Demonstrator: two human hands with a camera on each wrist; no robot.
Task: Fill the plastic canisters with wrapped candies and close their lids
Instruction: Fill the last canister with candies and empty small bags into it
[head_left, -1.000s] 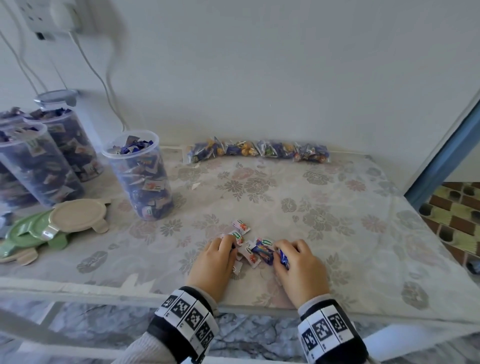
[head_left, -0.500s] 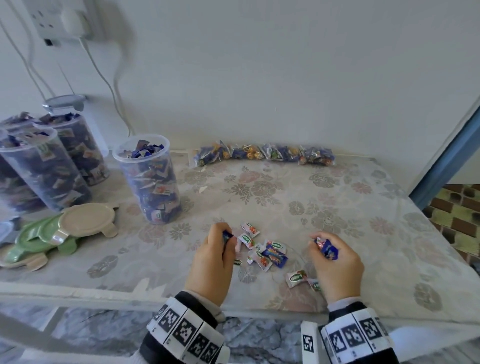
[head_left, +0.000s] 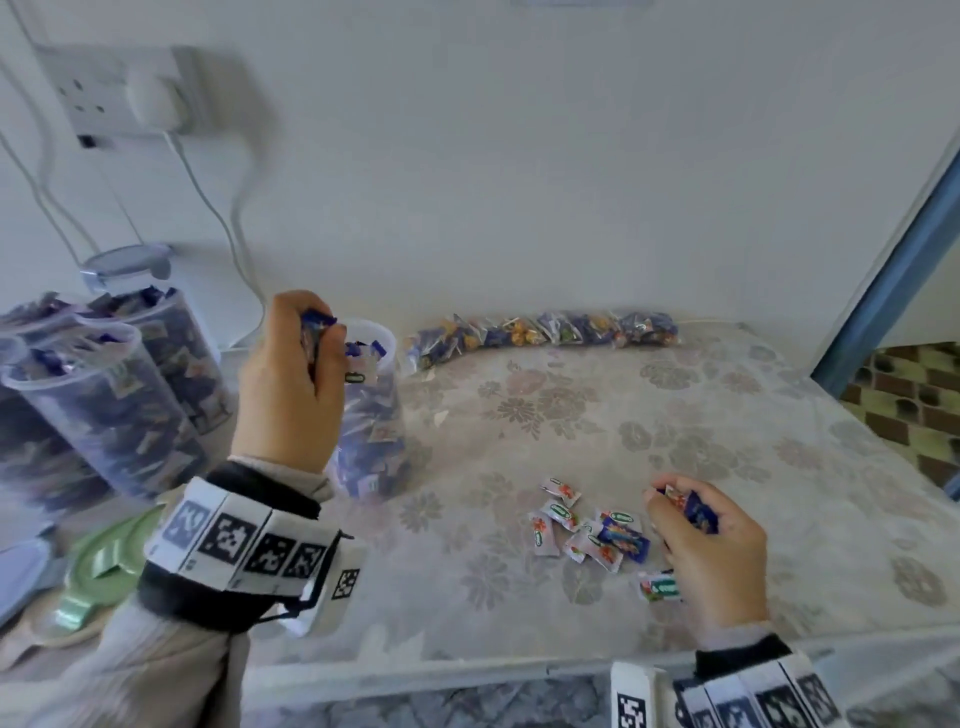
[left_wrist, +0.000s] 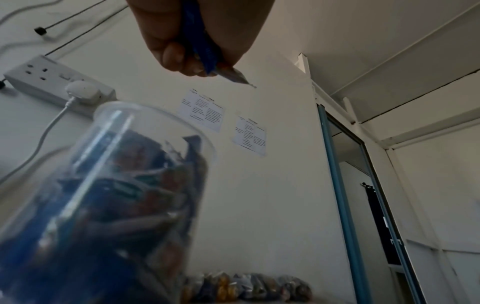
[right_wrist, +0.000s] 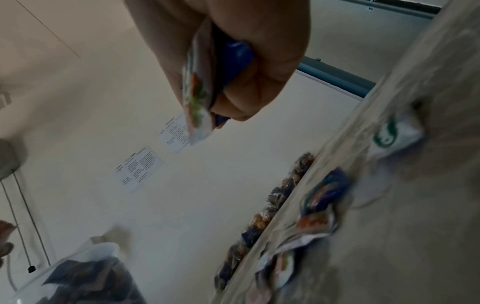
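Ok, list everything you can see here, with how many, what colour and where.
Clear plastic canister under the left hand: one, open, nearly full of mostly blue wrapped candies.
Other clear canisters: at least three, full, open, far left.
Loose wrapped candies: about ten, white and blue, on the cloth by the right hand.
Clear candy bags: a row, blue and orange, along the wall.
Round lids: green plus others partly cut off, front left.
Floral tablecloth: one, pale.
White power strip: one, on the wall, a plug in it.
Printed sheets: two, white, on the wall.
Left hand: grip on blue candies over the canister.
Right hand: grip on blue and white candies.
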